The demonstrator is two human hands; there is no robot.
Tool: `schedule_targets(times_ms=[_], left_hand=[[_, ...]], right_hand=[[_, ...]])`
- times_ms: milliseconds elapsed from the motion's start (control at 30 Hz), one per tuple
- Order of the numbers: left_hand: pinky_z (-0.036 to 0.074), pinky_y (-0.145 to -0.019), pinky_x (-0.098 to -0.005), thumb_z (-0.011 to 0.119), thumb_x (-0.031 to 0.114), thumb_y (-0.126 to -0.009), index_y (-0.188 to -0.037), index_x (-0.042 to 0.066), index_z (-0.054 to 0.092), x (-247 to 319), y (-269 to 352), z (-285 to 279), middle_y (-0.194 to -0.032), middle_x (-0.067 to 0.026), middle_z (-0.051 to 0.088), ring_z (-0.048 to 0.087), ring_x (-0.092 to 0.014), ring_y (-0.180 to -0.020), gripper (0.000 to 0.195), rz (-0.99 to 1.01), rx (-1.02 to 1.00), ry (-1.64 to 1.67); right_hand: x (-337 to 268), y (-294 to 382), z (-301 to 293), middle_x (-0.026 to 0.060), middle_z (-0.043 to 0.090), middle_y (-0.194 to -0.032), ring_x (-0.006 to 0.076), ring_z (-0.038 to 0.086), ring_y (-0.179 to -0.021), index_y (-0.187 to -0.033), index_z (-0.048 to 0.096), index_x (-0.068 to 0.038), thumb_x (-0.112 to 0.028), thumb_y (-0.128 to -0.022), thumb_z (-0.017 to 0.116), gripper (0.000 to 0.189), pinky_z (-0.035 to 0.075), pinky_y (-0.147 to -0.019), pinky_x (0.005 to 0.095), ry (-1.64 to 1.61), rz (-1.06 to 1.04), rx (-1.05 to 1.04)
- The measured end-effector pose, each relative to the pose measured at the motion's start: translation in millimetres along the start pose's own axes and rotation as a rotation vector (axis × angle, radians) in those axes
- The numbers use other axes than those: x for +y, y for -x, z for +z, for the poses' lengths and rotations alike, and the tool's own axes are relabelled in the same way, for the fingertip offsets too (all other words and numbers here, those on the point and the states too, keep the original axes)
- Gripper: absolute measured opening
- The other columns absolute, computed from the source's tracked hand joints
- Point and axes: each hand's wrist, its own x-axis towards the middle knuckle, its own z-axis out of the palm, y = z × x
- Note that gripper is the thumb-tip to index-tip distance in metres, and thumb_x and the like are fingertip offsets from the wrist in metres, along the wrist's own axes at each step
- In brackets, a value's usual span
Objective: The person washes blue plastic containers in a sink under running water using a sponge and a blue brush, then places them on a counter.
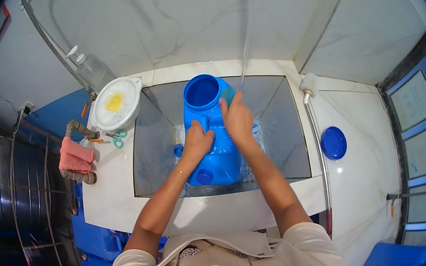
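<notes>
A blue plastic water jug leans in the grey sink, its wide round mouth uncapped and tilted up. My left hand is wrapped around the jug's moulded handle. In my right hand is a teal scouring pad, pressed against the jug's shoulder just right of the neck. Water drops and some suds cling to the jug's side. A small blue cap sits low on its body. Behind the jug falls a thin stream of water.
On the left ledge stand a white basin of suds with a yellow sponge, a pump bottle and green-handled scissors. A pink cloth hangs on a pipe. At right lie a long-handled brush and a blue lid.
</notes>
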Motion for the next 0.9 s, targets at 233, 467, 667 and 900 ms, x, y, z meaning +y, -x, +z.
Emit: schedule_targets(times_ms=[233, 467, 667, 900], left_hand=[[0.047, -0.065, -0.0477, 0.060, 0.011, -0.071, -0.094, -0.014, 0.044, 10, 13, -13, -0.074, -0.0302, 0.059, 0.060, -0.043, -0.071, 0.037, -0.024, 0.020, 0.009], [0.047, -0.063, -0.0458, 0.060, 0.016, -0.074, -0.100, -0.006, 0.048, 17, 33, -13, -0.071, -0.0258, 0.059, 0.060, -0.039, -0.068, 0.036, 0.454, -0.289, -0.220], [0.048, -0.062, -0.0447, 0.064, 0.018, -0.075, -0.100, -0.004, 0.051, 36, 77, 19, -0.070, -0.0213, 0.061, 0.062, -0.035, -0.070, 0.035, 0.825, -0.567, -0.478], [0.046, -0.068, -0.0366, 0.067, 0.019, -0.075, -0.094, -0.003, 0.052, 24, 107, -16, -0.091, -0.0189, 0.054, 0.055, -0.030, -0.083, 0.032, 1.081, -0.067, -0.278]], right_hand=[[-10, 24, -5, 0.0266, 0.061, -0.073, 0.0430, 0.060, -0.066, -0.103, 0.046, 0.005, -0.040, -0.087, 0.051, 0.048, 0.047, -0.056, 0.0497, -0.053, 0.084, -0.069], [101, -81, -90, 0.0201, 0.065, -0.085, 0.0342, 0.064, -0.080, -0.102, 0.062, 0.000, -0.045, -0.079, 0.060, 0.051, 0.049, -0.071, 0.0408, -0.105, -0.002, -0.265], [56, 4, -87, 0.0181, 0.065, -0.086, 0.0352, 0.062, -0.080, -0.101, 0.065, -0.010, -0.044, -0.076, 0.061, 0.043, 0.048, -0.072, 0.0419, 0.250, -0.366, -0.754], [62, 32, -154, 0.0191, 0.064, -0.080, 0.0357, 0.061, -0.079, -0.104, 0.061, -0.011, -0.046, -0.077, 0.059, 0.044, 0.048, -0.069, 0.0428, 0.433, -0.186, -0.651]])
